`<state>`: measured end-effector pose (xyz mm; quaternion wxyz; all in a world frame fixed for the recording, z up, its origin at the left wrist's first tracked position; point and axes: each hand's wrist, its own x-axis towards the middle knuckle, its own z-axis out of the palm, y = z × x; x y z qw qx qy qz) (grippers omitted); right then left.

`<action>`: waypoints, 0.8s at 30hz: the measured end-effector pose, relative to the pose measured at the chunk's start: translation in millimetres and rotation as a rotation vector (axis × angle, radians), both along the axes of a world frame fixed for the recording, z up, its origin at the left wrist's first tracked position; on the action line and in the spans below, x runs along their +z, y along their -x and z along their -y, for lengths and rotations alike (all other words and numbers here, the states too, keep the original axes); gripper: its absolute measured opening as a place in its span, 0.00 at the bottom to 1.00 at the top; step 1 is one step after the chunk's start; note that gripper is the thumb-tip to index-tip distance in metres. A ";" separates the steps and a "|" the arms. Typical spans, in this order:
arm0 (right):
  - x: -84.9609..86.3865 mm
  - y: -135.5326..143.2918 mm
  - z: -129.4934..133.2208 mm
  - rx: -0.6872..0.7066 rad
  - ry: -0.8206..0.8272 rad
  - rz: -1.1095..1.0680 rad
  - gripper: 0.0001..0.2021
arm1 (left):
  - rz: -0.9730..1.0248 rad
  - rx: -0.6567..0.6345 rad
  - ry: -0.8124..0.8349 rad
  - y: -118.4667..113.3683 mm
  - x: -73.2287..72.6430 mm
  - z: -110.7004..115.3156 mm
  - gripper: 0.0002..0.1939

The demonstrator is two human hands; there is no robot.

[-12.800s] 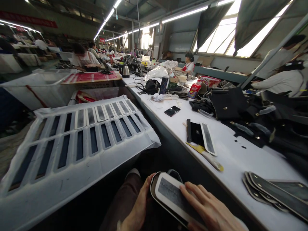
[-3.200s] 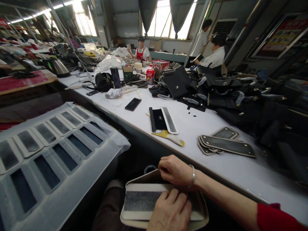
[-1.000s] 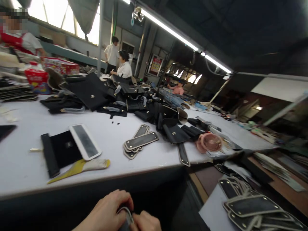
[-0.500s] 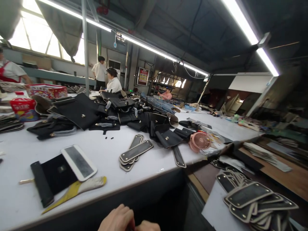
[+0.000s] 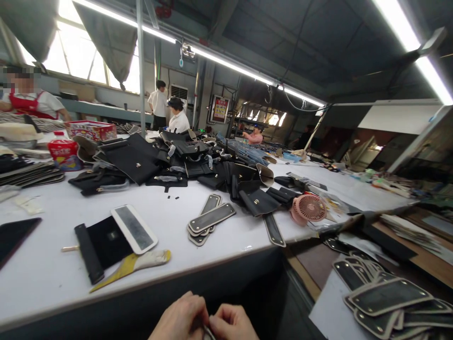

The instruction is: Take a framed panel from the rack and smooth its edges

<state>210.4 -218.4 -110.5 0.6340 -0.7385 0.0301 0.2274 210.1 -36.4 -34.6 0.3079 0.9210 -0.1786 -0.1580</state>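
Note:
Low in the head view, in front of the table edge, my left hand (image 5: 184, 315) and my right hand (image 5: 231, 323) meet with fingers closed and bent inward. A small greyish edge shows between them at the bottom of the picture; the rest of what they hold is hidden. On the white table (image 5: 141, 297) beyond lie a black piece with a pale metal rod (image 5: 94, 255), a white-framed grey panel (image 5: 134, 229) and a yellow-and-white tapered tool (image 5: 138, 262). Nearest ahead of my hands is a small stack of dark strips with pale edging (image 5: 211, 219).
Black bags (image 5: 130, 158) are heaped across the table's middle. A pink fan (image 5: 308, 210) stands near the right edge. More pale-edged strips (image 5: 391, 295) pile up at lower right. A dark flat object (image 5: 16, 238) lies at left. A person in a red apron (image 5: 31, 101) is across the table.
My view has swung left, so the scene sits further right and more shows at the left. Both hands have come higher into view, and a greyish edge now shows between them.

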 end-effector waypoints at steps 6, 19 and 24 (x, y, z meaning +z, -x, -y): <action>15.2 -8.7 1.1 0.193 -0.207 -0.159 0.41 | -0.033 0.063 0.062 -1.0 -7.1 -2.5 0.11; 26.0 -29.2 6.0 0.431 -0.153 -0.230 0.25 | -0.197 -0.022 0.247 -8.1 -2.6 -17.0 0.09; 26.8 -45.6 4.2 0.569 -0.008 -0.221 0.27 | -0.215 -0.054 0.252 -13.0 -3.4 -18.1 0.09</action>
